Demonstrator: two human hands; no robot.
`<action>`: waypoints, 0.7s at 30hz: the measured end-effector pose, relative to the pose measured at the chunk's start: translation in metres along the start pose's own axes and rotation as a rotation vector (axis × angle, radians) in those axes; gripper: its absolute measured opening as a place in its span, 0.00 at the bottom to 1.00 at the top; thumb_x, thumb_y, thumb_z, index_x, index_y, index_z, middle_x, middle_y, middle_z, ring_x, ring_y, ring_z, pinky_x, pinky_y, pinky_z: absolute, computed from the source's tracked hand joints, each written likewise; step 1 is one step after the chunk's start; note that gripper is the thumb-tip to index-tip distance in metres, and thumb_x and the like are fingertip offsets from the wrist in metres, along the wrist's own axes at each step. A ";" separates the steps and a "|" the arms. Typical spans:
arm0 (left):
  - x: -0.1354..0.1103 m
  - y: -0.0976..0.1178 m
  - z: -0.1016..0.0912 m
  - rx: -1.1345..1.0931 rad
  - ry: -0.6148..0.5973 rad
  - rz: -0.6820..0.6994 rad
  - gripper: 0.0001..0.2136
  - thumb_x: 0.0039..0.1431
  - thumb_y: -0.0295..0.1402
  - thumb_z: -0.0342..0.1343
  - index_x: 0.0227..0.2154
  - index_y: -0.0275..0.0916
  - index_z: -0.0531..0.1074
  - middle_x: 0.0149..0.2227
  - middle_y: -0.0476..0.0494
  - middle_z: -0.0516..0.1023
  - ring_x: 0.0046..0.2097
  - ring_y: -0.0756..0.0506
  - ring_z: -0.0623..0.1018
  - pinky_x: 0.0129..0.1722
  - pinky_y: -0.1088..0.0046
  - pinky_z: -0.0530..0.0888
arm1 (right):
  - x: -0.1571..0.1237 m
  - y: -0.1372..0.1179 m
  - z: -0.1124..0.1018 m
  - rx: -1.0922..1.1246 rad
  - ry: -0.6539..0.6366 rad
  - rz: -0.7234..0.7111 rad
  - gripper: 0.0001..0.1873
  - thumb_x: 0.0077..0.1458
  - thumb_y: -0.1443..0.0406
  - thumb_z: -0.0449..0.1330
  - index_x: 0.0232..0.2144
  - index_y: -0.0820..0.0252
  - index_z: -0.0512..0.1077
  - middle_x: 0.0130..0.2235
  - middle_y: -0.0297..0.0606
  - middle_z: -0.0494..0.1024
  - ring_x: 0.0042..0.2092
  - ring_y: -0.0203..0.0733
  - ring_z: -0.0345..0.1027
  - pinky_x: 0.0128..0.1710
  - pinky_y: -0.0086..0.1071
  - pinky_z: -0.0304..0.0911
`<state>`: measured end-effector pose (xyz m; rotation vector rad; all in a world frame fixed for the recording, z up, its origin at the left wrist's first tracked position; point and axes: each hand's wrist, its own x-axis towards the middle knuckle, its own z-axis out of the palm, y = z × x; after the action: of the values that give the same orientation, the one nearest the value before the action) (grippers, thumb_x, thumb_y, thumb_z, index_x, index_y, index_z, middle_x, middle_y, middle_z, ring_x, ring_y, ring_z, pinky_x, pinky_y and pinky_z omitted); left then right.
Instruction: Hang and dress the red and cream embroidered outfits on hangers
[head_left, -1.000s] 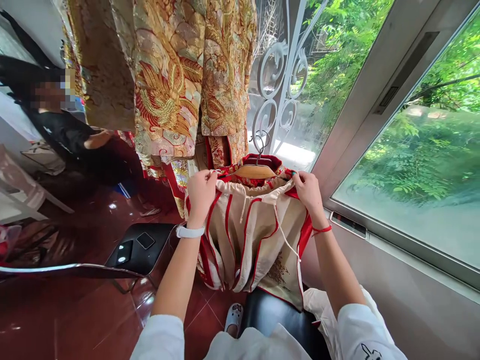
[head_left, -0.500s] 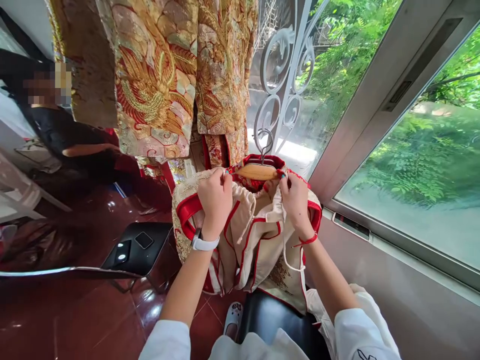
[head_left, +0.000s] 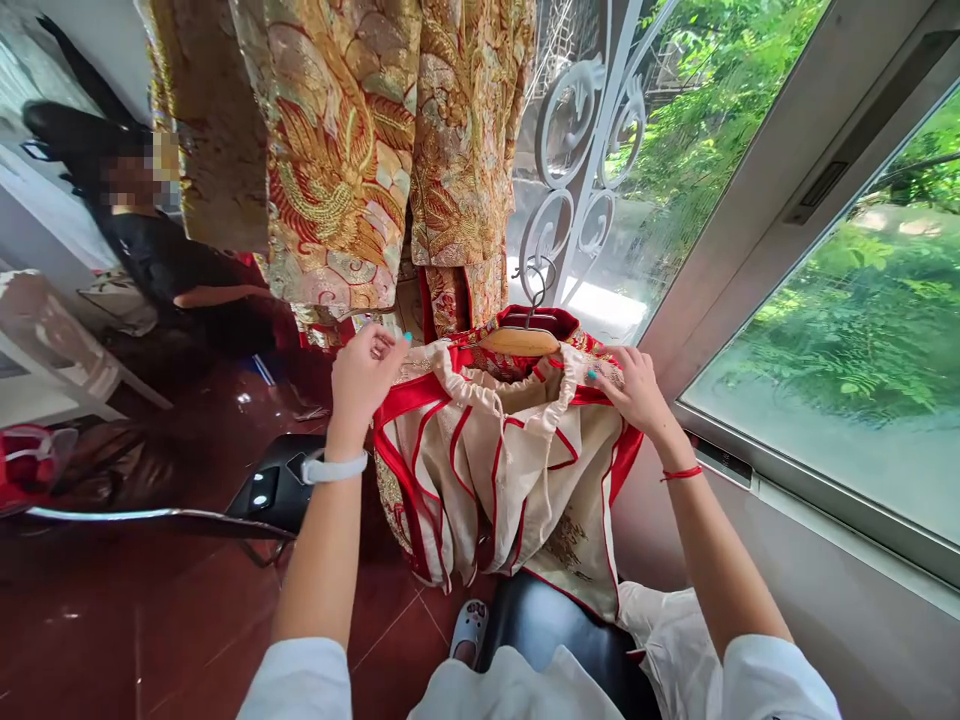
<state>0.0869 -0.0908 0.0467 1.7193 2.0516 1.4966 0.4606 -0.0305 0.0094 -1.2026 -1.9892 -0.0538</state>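
Note:
A cream skirt-like garment [head_left: 517,470] with red piping and a gathered drawstring waist hangs in front of me. Behind its waist, a wooden hanger [head_left: 517,341] shows inside a red, gold-patterned garment [head_left: 588,340]. At the left shoulder, my left hand [head_left: 366,378] is loosely curled, thumb apart from the fingers, with no cloth visibly gripped. My right hand [head_left: 634,388] rests on the right shoulder, its thumb and fingers spread over the fabric. Cream cords [head_left: 547,480] dangle from the waist.
Gold-and-red embroidered garments [head_left: 337,170] hang above left. A metal-framed window [head_left: 731,215] stands on the right, beside a scrollwork grille [head_left: 574,130]. A black seat [head_left: 525,630] is below. A person in black [head_left: 165,260] is at the far left.
Both hands have left the waistband and moved outward to the garment's shoulders. The waist now lies flatter across the hanger. The view has shifted slightly left.

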 end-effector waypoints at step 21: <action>0.036 -0.001 0.039 -0.564 -0.017 -0.117 0.14 0.51 0.30 0.56 0.15 0.39 0.60 0.17 0.55 0.56 0.22 0.52 0.58 0.23 0.77 0.56 | 0.113 -0.171 0.075 -0.255 -0.575 -0.441 0.20 0.64 0.68 0.52 0.58 0.62 0.67 0.46 0.49 0.82 0.44 0.50 0.74 0.37 0.34 0.54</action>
<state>0.0958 -0.0390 0.0433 1.3577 1.4824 1.7835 0.2590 -0.0113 0.0892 -0.9738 -2.8013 -0.2077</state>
